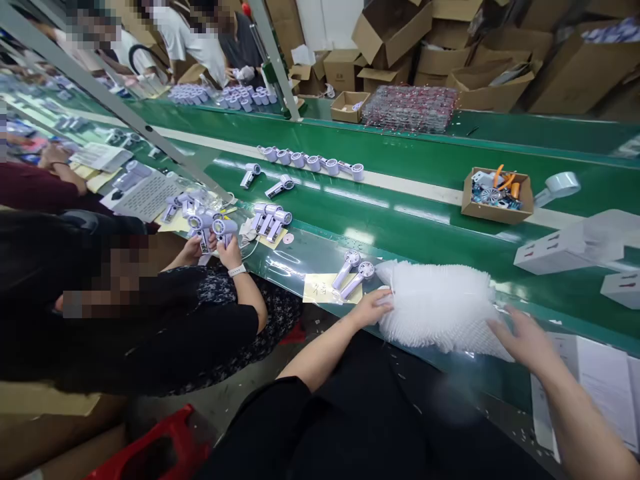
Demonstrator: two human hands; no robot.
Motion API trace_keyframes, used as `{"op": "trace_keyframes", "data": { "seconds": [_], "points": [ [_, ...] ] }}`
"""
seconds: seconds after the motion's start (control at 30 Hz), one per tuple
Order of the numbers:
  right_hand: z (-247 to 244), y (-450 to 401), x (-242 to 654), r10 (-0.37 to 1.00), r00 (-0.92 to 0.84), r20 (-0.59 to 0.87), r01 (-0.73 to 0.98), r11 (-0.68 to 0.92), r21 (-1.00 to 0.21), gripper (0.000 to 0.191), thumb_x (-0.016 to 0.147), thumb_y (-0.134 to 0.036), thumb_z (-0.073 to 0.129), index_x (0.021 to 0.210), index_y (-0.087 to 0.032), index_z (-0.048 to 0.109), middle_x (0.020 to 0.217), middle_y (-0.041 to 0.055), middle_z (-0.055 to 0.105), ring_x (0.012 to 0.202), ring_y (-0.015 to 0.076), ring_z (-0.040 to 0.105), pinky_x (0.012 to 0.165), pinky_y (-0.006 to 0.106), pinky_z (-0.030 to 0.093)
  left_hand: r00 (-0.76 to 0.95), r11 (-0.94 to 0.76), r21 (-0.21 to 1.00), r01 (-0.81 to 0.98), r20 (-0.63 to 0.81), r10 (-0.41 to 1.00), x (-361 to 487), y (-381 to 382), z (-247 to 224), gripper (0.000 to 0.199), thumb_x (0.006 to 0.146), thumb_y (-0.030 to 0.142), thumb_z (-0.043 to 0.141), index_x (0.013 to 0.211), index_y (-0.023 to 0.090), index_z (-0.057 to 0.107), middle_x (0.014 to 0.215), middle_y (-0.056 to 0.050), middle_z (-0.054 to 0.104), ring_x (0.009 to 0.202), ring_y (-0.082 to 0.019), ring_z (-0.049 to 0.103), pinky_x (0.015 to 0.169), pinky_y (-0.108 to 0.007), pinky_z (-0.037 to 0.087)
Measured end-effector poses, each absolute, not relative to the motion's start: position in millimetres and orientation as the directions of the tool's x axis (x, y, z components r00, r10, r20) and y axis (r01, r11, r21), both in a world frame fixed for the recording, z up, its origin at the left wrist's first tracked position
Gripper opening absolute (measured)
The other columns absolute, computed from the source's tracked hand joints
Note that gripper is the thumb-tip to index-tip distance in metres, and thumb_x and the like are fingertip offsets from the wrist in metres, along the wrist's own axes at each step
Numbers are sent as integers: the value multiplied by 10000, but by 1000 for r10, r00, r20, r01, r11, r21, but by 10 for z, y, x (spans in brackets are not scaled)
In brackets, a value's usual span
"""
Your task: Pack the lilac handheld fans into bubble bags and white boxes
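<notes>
A thick bundle of white, frilly-edged packing sleeves (435, 303), seemingly thin foam or plastic, lies on the bench in front of me. At its left end, my left hand (373, 307) has its fingers curled onto the edge, closed on it. My right hand (525, 339) is at the right end with fingers apart, slightly blurred; whether it touches the sleeves is hard to tell. Just left of the bundle, two lilac handheld fans (353, 273) lie side by side on a yellow paper (316, 288) with handwriting.
A co-worker's hands (227, 252) hold lilac fan parts at left. Beyond runs a green conveyor (400, 207) with a row of fan bodies (314, 163). A small carton of parts (497, 212), white boxes (565, 250) and papers (600, 380) are at right. A metal post (150, 127) slants across.
</notes>
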State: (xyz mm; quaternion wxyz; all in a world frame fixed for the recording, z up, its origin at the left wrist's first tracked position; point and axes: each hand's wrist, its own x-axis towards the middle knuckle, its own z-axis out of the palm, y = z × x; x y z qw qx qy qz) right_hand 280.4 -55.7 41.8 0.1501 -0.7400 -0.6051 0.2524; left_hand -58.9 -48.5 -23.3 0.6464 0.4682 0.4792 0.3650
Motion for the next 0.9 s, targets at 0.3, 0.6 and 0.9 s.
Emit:
{"op": "trace_keyframes", "data": {
  "seconds": [0.3, 0.6, 0.9],
  "points": [
    [287, 114, 1199, 866, -497, -61, 794, 425, -434, 229, 822, -247, 495, 996, -155, 611, 990, 131, 632, 936, 262, 560, 834, 379, 435, 55, 503, 864, -21, -501, 864, -676, -352, -150, 610, 819, 628, 383, 893, 115, 706, 914, -104, 680, 876, -210, 603, 834, -339, 443],
    [56, 96, 1282, 860, -506, 68, 761, 482, -433, 206, 804, -246, 536, 977, -142, 574, 891, 106, 611, 859, 249, 536, 796, 365, 424, -16, 499, 867, 6, -499, 867, -471, 94, -127, 175, 717, 287, 645, 807, 137, 649, 643, 7, 574, 606, -98, 503, 633, -225, 412],
    [-74, 63, 1299, 871, -484, 87, 764, 469, -444, 203, 815, -205, 479, 998, -148, 547, 883, 125, 643, 812, 276, 549, 726, 397, 418, 61, 464, 824, 324, -508, 859, -315, 110, -20, 325, 594, 357, 757, 816, 150, 641, 700, -6, 585, 684, -145, 540, 655, -255, 417]
  ]
}}
